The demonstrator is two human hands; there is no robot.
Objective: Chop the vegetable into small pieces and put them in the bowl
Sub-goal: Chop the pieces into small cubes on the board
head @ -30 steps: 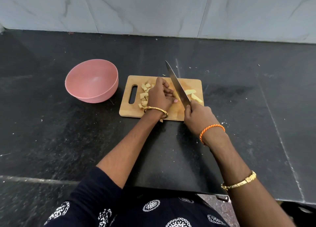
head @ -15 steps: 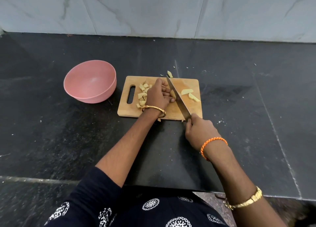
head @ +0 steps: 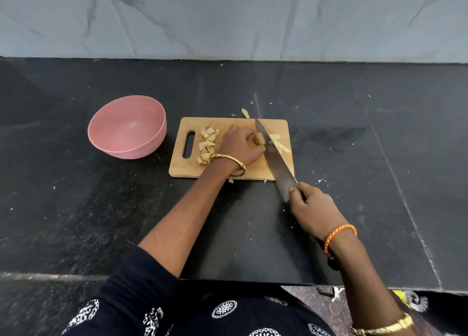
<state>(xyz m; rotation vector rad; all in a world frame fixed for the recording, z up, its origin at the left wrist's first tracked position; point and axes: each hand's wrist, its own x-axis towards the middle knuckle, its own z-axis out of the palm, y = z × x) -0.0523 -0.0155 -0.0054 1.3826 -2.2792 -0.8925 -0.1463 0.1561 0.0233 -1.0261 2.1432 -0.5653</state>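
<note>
**Knife on the board, chunk under our left hand**

We stand at a black counter [head: 354, 158] with a wooden board [head: 187, 169] in front of us. Our left hand [head: 240, 147] lies on the middle of the board, fingers curled over a pale vegetable chunk [head: 258, 139] and holding it down against the wood. Only the chunk's right end shows past our fingertips; the rest is hidden under the hand.

Our right hand [head: 312, 210] is wrapped round the knife handle, which is almost wholly covered by the grip, with the thumb lying on the heel of the blade. This hand hangs over the counter, nearer us than the board. The knife [head: 274, 158] runs from there up and to the left across the board, its tip near the far edge and its blade touching the right side of the chunk.

A heap of cut pieces [head: 207, 144] sits on the board to the left of our left hand, beside the handle slot. A few longer strips [head: 279, 143] lie on the right of the blade. One stray piece [head: 245, 113] rests on the counter just beyond the board's far edge.

The pink bowl [head: 126, 128] stands on the counter just left of the board, apart from it, tilted a little toward us. We see no pieces inside it.
</note>
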